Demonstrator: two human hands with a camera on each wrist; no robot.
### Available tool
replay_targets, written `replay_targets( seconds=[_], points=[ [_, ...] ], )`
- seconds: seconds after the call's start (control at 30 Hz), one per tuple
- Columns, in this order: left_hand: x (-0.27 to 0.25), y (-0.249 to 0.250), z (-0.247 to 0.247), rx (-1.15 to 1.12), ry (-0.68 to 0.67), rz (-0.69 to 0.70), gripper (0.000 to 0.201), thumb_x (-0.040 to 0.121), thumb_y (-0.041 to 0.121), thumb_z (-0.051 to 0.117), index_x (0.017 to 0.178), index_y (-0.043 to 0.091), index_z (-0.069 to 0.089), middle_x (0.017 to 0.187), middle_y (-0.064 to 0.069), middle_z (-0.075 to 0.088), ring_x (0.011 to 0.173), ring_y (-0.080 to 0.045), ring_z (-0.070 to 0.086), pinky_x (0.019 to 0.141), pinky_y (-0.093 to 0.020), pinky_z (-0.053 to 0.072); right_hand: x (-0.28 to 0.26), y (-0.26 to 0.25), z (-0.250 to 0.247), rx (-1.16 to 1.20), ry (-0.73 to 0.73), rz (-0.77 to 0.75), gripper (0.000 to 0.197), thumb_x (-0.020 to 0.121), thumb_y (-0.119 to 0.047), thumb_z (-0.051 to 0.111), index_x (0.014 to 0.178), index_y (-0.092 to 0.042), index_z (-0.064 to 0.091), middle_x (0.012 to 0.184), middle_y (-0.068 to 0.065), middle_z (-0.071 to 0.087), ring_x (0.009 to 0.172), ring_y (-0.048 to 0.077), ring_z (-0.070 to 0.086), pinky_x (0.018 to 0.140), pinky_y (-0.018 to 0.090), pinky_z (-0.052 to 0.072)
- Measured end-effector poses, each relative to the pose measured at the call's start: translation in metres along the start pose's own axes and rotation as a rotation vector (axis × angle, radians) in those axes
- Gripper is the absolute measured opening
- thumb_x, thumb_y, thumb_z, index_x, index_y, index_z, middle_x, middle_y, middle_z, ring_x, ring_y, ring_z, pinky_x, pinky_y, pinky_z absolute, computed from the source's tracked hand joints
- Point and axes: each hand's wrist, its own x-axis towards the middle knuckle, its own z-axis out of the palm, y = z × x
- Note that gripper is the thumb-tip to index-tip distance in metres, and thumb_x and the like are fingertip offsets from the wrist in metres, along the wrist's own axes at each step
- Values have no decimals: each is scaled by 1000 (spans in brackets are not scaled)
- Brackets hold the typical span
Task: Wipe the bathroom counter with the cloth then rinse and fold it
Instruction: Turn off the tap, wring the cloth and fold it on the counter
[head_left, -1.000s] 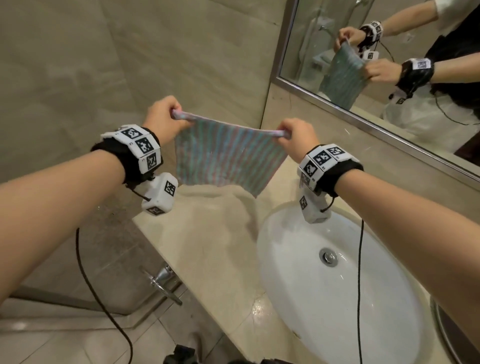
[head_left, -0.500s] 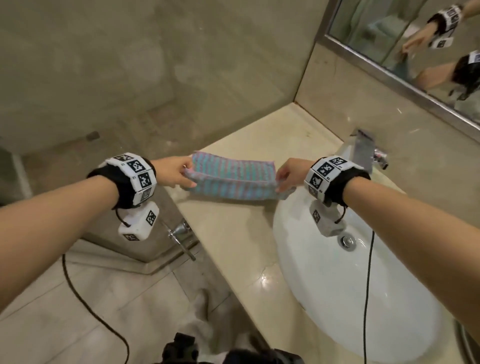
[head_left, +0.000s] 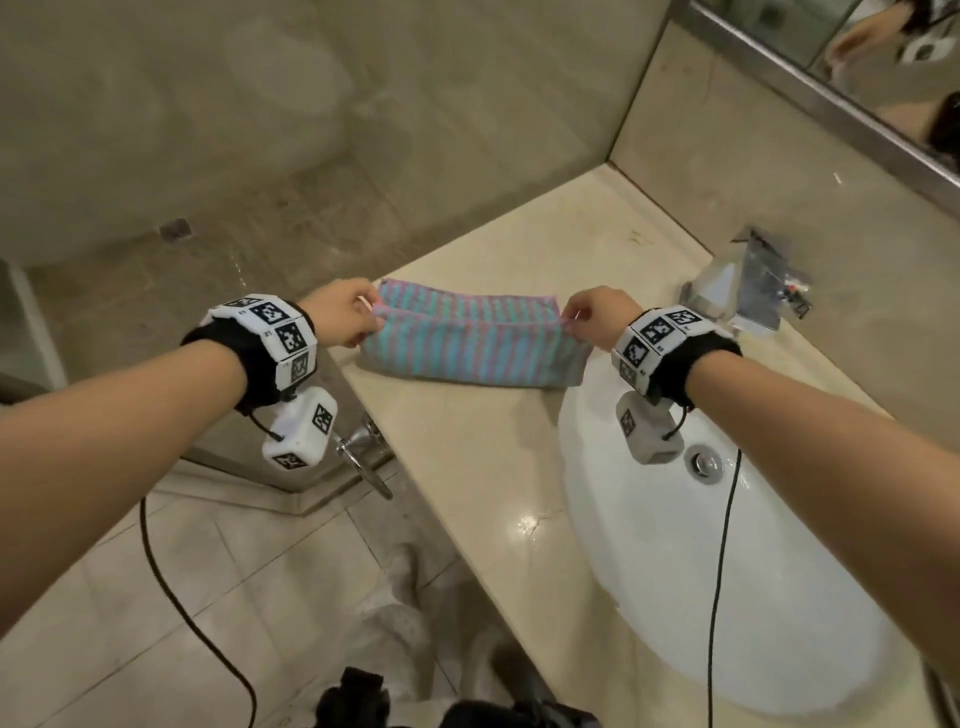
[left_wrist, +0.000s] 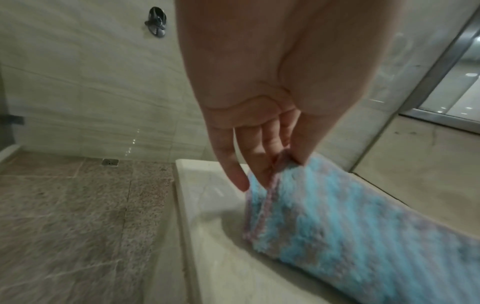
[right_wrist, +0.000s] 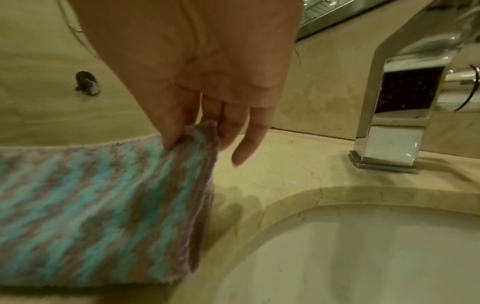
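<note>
The blue-and-pink striped cloth (head_left: 470, 340) lies folded in half on the beige counter (head_left: 467, 467), its fold toward me, just left of the basin. My left hand (head_left: 345, 317) pinches the cloth's (left_wrist: 337, 226) upper left corners between thumb and fingers (left_wrist: 262, 164). My right hand (head_left: 597, 314) pinches the cloth's (right_wrist: 103, 195) upper right corners at the basin's rim, thumb against fingers (right_wrist: 228, 131). The lower part of the cloth rests on the counter; the pinched edges stand slightly raised.
A white oval basin (head_left: 675, 571) with a drain (head_left: 704, 462) sits to the right. A square chrome faucet (head_left: 737, 291) stands behind it, a mirror (head_left: 857, 62) above. Left of the counter edge are a glass shower panel, its handle (head_left: 363, 457) and tiled floor.
Both hands brought the stretched, hanging cloth down from the air onto the counter, where it now lies doubled over. The hands still pinch the same corners.
</note>
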Motion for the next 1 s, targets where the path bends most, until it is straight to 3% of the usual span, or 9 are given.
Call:
replay_targets(
  seconds=[0.1, 0.27, 0.37, 0.43, 0.57, 0.7, 0.8, 0.9, 1.0],
  points=[
    [21, 2, 3, -15, 57, 7, 12, 90, 3, 53, 94, 12, 45, 62, -3, 43, 32, 7, 49, 36, -12, 44, 18, 0, 4, 61, 70, 81, 23, 90, -16, 57, 108, -7, 66, 116, 17, 64, 107, 32, 59, 81, 26, 42],
    [52, 0, 3, 19, 122, 54, 31, 89, 4, 54, 69, 25, 44, 57, -1, 42, 31, 5, 46, 43, -23, 44, 41, 1, 10, 145, 139, 176, 21, 90, -13, 55, 104, -7, 68, 112, 17, 66, 105, 31, 61, 74, 22, 36],
    [61, -3, 2, 22, 131, 58, 17, 88, 4, 56, 79, 17, 48, 58, 0, 43, 32, 1, 47, 40, -19, 42, 51, 2, 12, 177, 162, 198, 20, 90, -14, 55, 103, -6, 68, 111, 18, 67, 103, 32, 61, 73, 23, 37],
    [64, -4, 2, 22, 135, 51, 12, 88, 6, 57, 89, 13, 48, 60, 0, 43, 43, -9, 49, 41, -21, 41, 56, 1, 12, 188, 159, 206, 20, 90, -14, 54, 103, -6, 67, 111, 18, 66, 103, 32, 60, 73, 24, 38],
    [66, -4, 5, 73, 163, 27, 15, 85, 10, 61, 92, 16, 49, 63, 0, 49, 69, -23, 51, 66, -30, 41, 62, 1, 16, 210, 154, 226, 19, 89, -16, 56, 103, -8, 66, 111, 15, 66, 103, 31, 60, 75, 25, 40],
    [62, -1, 7, 174, 205, -11, 22, 84, 13, 62, 104, 8, 56, 94, -15, 64, 93, -29, 60, 78, -31, 43, 62, 0, 19, 205, 165, 270, 30, 89, -24, 59, 114, -7, 58, 120, 16, 58, 108, 32, 56, 81, 29, 43],
    [55, 2, 5, 242, 243, -13, 26, 85, 15, 58, 110, 8, 55, 108, -19, 64, 103, -34, 58, 86, -35, 44, 56, 1, 19, 174, 167, 324, 33, 91, -24, 54, 118, -5, 52, 124, 16, 53, 108, 34, 56, 76, 29, 39],
    [44, 5, 2, 367, 257, 36, 20, 86, 17, 54, 104, 10, 55, 109, -16, 63, 103, -34, 56, 87, -40, 46, 43, 4, 18, 125, 125, 360, 27, 93, -21, 50, 111, -3, 55, 110, 15, 59, 89, 33, 58, 68, 30, 41],
    [31, 8, 7, 477, 207, 55, 18, 86, 6, 45, 98, 13, 56, 105, -16, 63, 97, -34, 58, 80, -39, 47, 30, 8, 22, 93, 35, 379, 19, 89, -24, 53, 90, -6, 57, 82, 10, 57, 62, 25, 50, 52, 23, 37]
  ],
)
